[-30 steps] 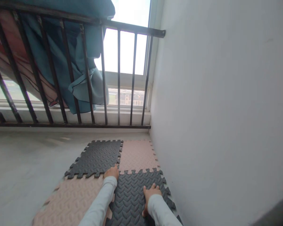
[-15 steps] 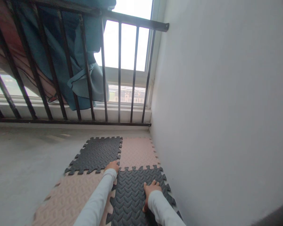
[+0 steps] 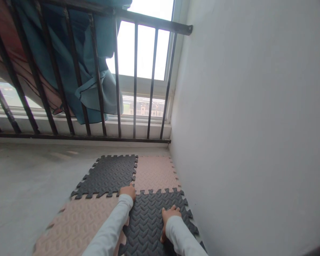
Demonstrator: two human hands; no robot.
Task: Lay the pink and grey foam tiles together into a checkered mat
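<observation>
Here, your right hand (image 3: 170,216) lies open and flat on the near dark tile (image 3: 146,220), beside the wall (image 3: 242,124) at the floor's right edge. Your left hand (image 3: 128,191) rests on that tile's far left corner; you cannot tell whether its fingers curl.

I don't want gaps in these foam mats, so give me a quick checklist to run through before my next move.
1. Left hand on the corner where the four tiles meet: ok.
2. Right hand flat on the near dark tile: ok.
3. Its far teeth meshed with the far pink tile: ok.
4. Seam to the near pink tile: cannot tell, the sleeve covers it.
5. Joint of far dark tile and far pink tile: ok.
</observation>
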